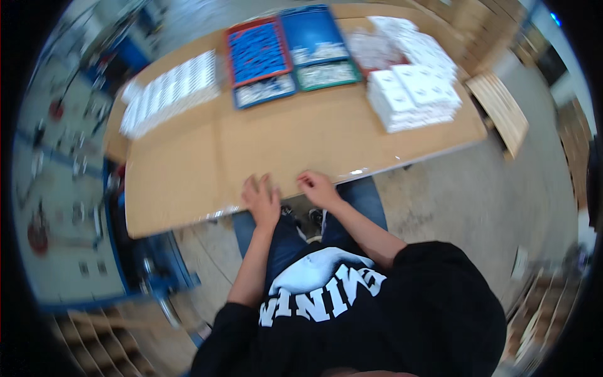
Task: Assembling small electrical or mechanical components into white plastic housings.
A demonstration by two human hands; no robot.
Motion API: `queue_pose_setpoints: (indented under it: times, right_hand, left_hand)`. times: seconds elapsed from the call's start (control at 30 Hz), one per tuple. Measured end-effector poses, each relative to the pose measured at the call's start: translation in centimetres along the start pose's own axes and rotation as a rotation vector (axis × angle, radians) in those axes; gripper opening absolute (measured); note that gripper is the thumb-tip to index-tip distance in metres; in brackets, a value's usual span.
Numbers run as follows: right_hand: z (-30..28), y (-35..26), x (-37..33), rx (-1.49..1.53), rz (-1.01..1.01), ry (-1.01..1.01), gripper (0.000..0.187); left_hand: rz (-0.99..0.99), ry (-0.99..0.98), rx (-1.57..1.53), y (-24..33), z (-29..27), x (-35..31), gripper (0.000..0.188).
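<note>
My left hand (262,200) rests at the near edge of a cardboard-covered table (264,144), its fingers spread and nothing in them. A short way to its right, my right hand (318,188) lies at the same edge. Its fingers are curled in, and I see no object in them. Across the table's far side stand a red tray (289,47) of blue parts (256,51), a larger blue tray (306,31) with pale pieces at its near end, a smaller blue tray (239,104) and a green tray (328,83), both with small pale pieces.
White boxes or packets (173,86) form rows at the far left. More white stacks (411,100) sit at the right, beside clear plastic bags (374,47). A wooden pallet (500,110) stands right of the table, and blue metal equipment (151,270) is at the lower left.
</note>
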State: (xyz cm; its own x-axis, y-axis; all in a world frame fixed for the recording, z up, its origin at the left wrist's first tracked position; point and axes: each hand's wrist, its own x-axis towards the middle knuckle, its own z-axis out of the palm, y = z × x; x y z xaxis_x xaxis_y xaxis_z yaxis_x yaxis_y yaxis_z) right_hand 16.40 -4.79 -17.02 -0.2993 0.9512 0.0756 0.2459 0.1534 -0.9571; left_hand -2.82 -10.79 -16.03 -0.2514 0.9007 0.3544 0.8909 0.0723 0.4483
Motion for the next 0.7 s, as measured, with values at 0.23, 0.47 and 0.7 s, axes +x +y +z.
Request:
queue_pose_setpoints:
  times: [0.23,0.47,0.7]
  right_hand:
    - [-5.5,-0.9,1.2,0.225,0.081,0.209,0.014]
    - [-25.3,0.9,4.5,0.141,0.071,1.145,0.024]
    - [-41.0,3.4,6.0,0.226,0.430,1.147,0.059]
  left_hand:
    - [-0.012,-0.038,-0.001,1.2,0.7,-0.1,0.046]
    - [-0.058,-0.016,0.023,1.7,0.6,0.1,0.046]
    - [-0.066,-0.003,0.025,1.6,0.7,0.2,0.045]
